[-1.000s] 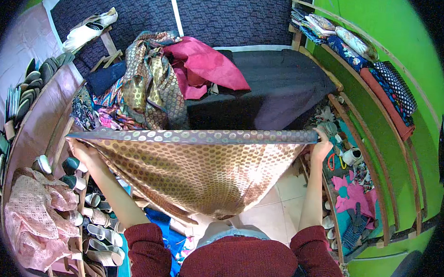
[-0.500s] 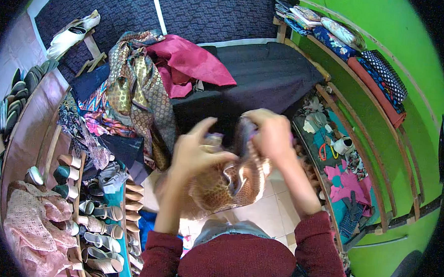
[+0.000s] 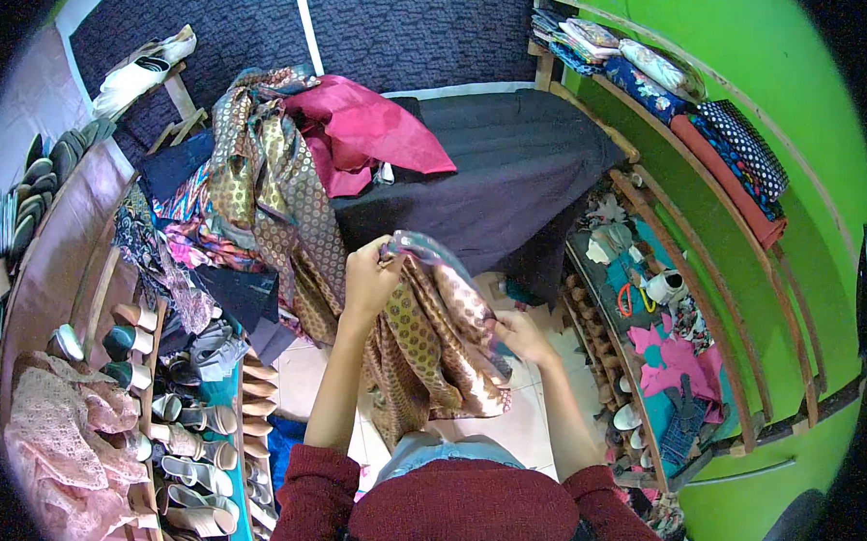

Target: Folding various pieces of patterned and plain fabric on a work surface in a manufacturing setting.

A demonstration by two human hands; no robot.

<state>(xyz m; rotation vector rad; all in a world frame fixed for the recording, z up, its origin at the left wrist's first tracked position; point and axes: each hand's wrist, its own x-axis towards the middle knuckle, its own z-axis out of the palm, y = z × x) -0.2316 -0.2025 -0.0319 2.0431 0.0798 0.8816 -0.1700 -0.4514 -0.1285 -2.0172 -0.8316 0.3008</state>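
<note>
A shiny gold-brown patterned cloth (image 3: 428,343) hangs in loose folds in front of my body, over the tiled floor. My left hand (image 3: 371,279) is closed on its upper corner, where a greyish edge curls over. Lower and to the right, my right hand (image 3: 524,336) pinches the cloth along its side edge. The fabric droops between the two hands, and its lower end falls near my lap. Some folds hide others, so its full shape does not show.
Ahead stands a table under a black cloth (image 3: 478,147). Matching patterned fabric (image 3: 263,181) and a magenta cloth (image 3: 372,132) are heaped at its left. Shoes (image 3: 202,473) line racks on the left. Along the green wall, wooden shelves (image 3: 699,176) hold folded fabrics; scraps (image 3: 676,363) lie below.
My hands have moved apart, the right one down and the left one slightly up. The bunched cloth now hangs more opened out between them.
</note>
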